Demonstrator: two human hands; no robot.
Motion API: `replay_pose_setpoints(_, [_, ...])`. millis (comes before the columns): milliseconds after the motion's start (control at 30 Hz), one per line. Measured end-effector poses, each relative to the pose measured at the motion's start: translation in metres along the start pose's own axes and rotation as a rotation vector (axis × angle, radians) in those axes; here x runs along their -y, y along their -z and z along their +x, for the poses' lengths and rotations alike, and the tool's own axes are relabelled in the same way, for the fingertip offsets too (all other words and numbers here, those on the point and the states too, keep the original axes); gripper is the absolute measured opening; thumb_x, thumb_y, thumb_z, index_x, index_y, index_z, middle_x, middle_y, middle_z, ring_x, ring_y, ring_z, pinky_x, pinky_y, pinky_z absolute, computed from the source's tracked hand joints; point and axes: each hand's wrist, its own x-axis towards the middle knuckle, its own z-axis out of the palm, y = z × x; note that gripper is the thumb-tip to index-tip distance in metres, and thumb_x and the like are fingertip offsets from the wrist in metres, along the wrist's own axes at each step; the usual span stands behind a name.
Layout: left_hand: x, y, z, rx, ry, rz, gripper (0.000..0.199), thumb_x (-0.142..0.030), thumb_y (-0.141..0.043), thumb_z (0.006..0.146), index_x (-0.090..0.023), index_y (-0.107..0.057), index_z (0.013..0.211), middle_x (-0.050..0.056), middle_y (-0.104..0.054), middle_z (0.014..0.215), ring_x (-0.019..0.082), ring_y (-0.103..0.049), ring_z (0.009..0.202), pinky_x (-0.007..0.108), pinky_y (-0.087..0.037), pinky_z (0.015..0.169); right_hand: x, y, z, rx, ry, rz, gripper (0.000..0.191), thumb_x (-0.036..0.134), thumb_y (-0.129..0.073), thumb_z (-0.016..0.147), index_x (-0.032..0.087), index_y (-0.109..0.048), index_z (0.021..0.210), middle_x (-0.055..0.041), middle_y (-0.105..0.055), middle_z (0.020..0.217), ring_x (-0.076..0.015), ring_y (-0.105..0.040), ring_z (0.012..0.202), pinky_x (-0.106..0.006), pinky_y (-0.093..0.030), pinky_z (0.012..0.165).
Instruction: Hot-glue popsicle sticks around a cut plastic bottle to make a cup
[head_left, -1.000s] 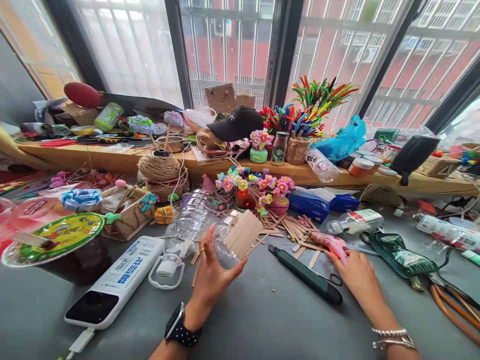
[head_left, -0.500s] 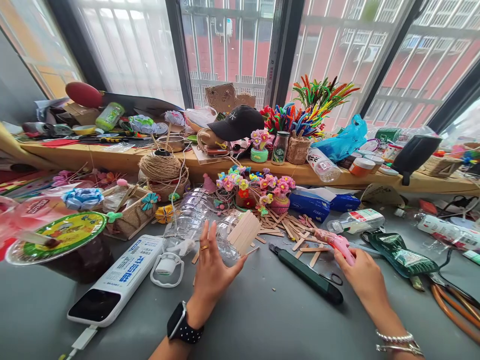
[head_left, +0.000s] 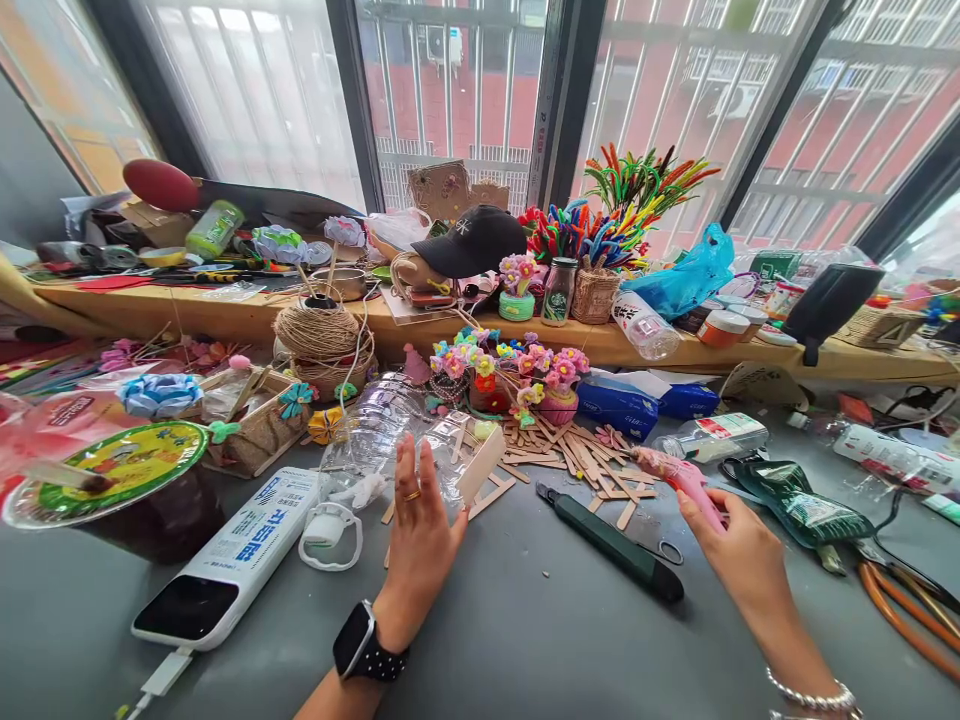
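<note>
My left hand point(head_left: 424, 555) has two fingers raised. Its thumb meets the lower corner of a small panel of craft sticks point(head_left: 484, 465) joined side by side, tilted nearly on edge; the other fingers are hidden behind the hand. Clear plastic bottles point(head_left: 386, 405) lie just beyond it. My right hand point(head_left: 739, 550) is wrapped round a pink hot glue gun point(head_left: 694, 488), its grimy nozzle directed left over loose craft sticks point(head_left: 566, 450). Between my hands lies a dark green utility knife point(head_left: 615, 545), with scissors point(head_left: 667, 551) partly under it.
At left stand a lidded drink cup point(head_left: 127, 490) and a white power bank point(head_left: 232, 550) with a cable. Pipe-cleaner flowers point(head_left: 517, 370) and a twine spool point(head_left: 322, 335) stand behind. A green pouch point(head_left: 802, 505) and bottles lie right. A crowded wooden ledge point(head_left: 420, 320) runs along the window.
The craft-stick panel has turned from showing its broad face to nearly edge-on in my left hand. The glue gun and my right hand have shifted slightly right, away from the panel.
</note>
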Motion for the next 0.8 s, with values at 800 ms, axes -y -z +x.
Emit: replay_pose_setpoints(800, [0.009, -0.008, -0.004, -0.080, -0.045, 0.057, 0.029, -0.012, -0.044, 0.079, -0.015, -0.035, 0.107, 0.013, -0.039, 0.101, 0.018, -0.055, 0.073, 0.032, -0.051, 0.061, 0.015, 0.013, -0.012, -0.019, 0.057, 0.059, 0.056, 0.066, -0.047, 0.061, 0.019, -0.058, 0.089, -0.0055, -0.062, 0.074, -0.0202, -0.055, 0.061, -0.030, -0.042, 0.055])
